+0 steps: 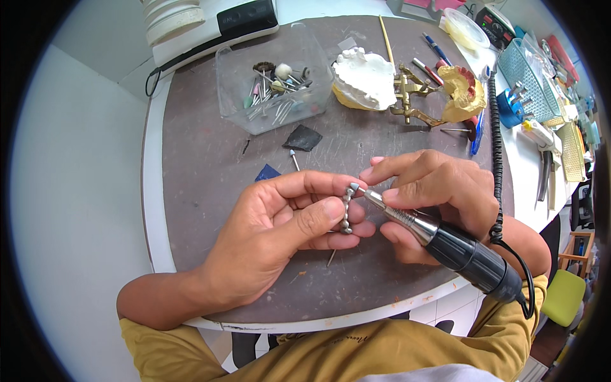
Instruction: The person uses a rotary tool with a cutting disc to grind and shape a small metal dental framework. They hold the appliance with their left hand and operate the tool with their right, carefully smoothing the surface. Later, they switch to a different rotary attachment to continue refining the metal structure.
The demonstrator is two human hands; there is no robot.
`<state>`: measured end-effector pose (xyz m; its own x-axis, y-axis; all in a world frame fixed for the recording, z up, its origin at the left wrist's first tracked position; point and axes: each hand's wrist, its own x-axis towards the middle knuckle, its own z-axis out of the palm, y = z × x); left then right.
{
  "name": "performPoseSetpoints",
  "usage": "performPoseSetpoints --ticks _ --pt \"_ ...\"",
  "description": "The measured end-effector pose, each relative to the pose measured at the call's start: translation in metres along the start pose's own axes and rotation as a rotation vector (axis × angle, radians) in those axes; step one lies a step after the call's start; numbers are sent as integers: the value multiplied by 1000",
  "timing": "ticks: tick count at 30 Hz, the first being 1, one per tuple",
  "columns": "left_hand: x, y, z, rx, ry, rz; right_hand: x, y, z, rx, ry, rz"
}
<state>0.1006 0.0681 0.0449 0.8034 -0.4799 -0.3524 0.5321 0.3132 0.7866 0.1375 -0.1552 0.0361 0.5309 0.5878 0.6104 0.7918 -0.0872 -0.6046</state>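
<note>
Between the thumb and fingers of my left hand (280, 229) is a small silver metal dental framework (346, 213), curved and knobbly. My right hand (445, 191) grips a black and silver rotary handpiece (455, 251) like a pen. A small grey pointed bur at its tip meets the upper end of the framework, or sits very close to it. Loose on the bench beyond my left fingers lies another grey-tipped bur (294, 159). A dark blue abrasive sheet (267, 172) peeks out beside my left hand, and a black abrasive piece (302, 137) lies farther off.
A clear plastic box (273, 83) of burs and polishing brushes stands at the back. Right of it, a white plaster cast (364, 79) and a yellow cast (463, 94) sit on a brass articulator (407, 95). The handpiece's coiled cord (496, 153) runs along the right side, near a blue basket (528, 76).
</note>
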Motion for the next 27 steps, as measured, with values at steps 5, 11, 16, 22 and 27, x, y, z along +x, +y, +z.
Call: performPoseSetpoints --ticks 5,11,16,22,27 --pt "0 1 0 6 1 -3 5 -1 0 -15 16 -33" --pt "0 -1 0 -5 9 -1 0 -1 -2 -3 -11 9" --pt "0 2 2 5 20 -16 4 -2 2 17 56 -19" --pt "0 0 2 7 24 5 6 -4 -2 2 21 -7" --pt "0 -1 2 12 28 15 4 -2 -1 -2 42 -5"
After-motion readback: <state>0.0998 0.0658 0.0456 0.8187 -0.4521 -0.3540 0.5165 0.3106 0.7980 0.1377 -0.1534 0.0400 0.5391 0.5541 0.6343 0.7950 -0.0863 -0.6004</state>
